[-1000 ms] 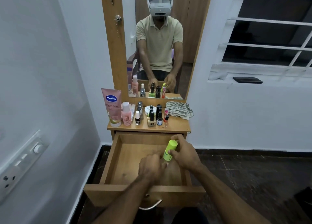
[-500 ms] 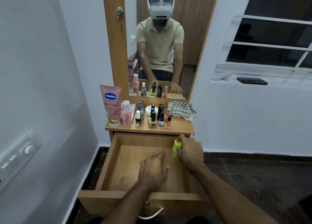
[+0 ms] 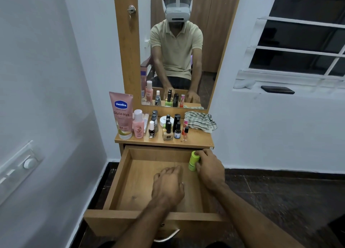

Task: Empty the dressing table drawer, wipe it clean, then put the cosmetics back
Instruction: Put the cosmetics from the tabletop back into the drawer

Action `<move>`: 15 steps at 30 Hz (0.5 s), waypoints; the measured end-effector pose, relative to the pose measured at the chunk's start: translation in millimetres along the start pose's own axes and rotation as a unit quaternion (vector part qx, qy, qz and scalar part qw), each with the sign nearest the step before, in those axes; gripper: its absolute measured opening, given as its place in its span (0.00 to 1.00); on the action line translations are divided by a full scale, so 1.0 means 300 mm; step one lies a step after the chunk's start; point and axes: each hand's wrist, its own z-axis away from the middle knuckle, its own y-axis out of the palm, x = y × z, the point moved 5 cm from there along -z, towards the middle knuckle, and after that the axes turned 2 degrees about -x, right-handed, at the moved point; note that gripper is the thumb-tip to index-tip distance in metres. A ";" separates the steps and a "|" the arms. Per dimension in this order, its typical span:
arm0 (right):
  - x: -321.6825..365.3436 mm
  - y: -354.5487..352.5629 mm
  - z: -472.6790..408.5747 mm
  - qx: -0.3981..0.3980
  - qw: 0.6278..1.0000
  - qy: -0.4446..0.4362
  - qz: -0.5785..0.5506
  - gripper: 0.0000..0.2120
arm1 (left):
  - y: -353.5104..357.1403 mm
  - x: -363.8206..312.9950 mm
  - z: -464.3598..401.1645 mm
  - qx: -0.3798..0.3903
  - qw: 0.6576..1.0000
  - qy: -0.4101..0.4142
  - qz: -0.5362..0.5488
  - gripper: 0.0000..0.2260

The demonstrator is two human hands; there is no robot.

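Right hand's (image 3: 210, 170) grip hides the green bottle's (image 3: 193, 161) right side.

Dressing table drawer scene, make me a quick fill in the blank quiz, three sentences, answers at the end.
1. The right hand grips a lime-green ____ bottle.
2. That bottle is at the drawer's back ____ corner.
3. The checked cloth lies on the tabletop, to the ____ of the nail polish bottles.

Missing words: cylindrical; right; right
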 end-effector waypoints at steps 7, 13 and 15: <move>0.015 -0.020 -0.024 0.016 0.999 -0.004 0.032 0.12 | 0.000 0.013 -0.007 0.005 0.998 -0.028 -0.054 0.29; 0.028 -0.013 -0.042 0.028 0.999 0.009 0.040 0.09 | -0.009 0.018 -0.005 -0.002 0.998 -0.039 -0.045 0.28; 0.027 -0.008 -0.036 0.027 0.999 0.011 0.036 0.09 | -0.011 0.019 -0.003 -0.005 0.998 -0.042 -0.039 0.28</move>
